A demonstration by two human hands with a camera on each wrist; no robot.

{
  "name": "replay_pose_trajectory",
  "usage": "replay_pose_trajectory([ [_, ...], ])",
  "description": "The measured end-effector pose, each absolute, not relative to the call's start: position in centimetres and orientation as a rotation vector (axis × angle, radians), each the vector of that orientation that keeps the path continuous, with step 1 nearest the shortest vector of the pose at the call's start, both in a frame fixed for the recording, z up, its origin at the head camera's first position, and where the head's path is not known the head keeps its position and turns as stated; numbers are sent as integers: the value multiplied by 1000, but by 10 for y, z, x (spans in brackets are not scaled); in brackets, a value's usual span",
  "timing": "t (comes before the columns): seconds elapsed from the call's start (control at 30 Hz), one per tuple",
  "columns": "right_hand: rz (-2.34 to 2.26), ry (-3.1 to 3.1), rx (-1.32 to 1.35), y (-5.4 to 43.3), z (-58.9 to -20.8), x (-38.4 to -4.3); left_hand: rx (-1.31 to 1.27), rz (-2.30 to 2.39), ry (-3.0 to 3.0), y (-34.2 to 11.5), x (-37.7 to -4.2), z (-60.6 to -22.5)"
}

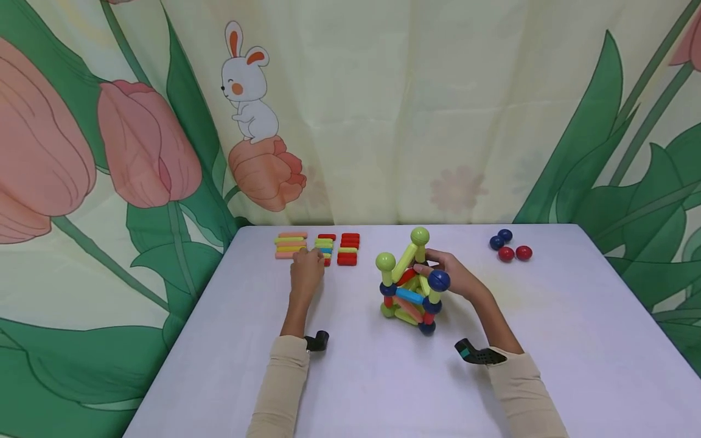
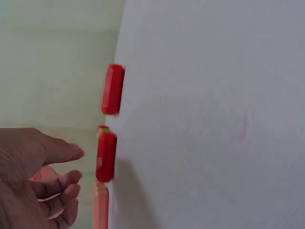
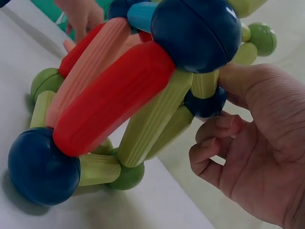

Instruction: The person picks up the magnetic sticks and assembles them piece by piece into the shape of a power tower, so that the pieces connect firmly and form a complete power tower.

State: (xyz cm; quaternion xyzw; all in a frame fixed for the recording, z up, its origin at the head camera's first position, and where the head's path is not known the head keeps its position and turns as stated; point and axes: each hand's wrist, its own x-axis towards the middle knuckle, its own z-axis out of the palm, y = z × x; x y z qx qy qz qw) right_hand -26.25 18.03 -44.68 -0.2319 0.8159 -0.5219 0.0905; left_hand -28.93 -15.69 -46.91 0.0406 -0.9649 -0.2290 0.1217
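Observation:
A tower of magnetic sticks and balls (image 1: 409, 296) stands on the table, its red, blue, pink and lime sticks joined by blue and green balls. My right hand (image 1: 451, 274) grips its upper right side; in the right wrist view the thumb and fingers (image 3: 209, 148) reach around a blue ball (image 3: 205, 101). Farther left, my left hand (image 1: 308, 274) hovers over the near end of the middle stick group (image 1: 325, 243), partly covering it. In the left wrist view, its thumb and curled fingers (image 2: 66, 191) are apart, close to a red stick (image 2: 106, 157).
Left of that group lie pink, yellow and lime sticks (image 1: 290, 240). A stack of red and lime sticks (image 1: 348, 249) lies to its right. Blue balls (image 1: 496, 242) and red balls (image 1: 523, 252) sit at the back right. A printed curtain (image 1: 394, 121) hangs behind the table.

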Motion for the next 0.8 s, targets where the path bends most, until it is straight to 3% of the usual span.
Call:
replay_pose_trajectory([
  [0.17, -1625, 2361, -664, 184, -454, -261, 327, -477, -2952, -189, -296, -480],
  [0.4, -1697, 2340, -609, 191, -462, -260, 289, -347, -3100, -213, -300, -485],
  [0.8, -1691, 2342, -540, 222, -463, -257, 308, -243, -3136, -214, -292, -474],
])
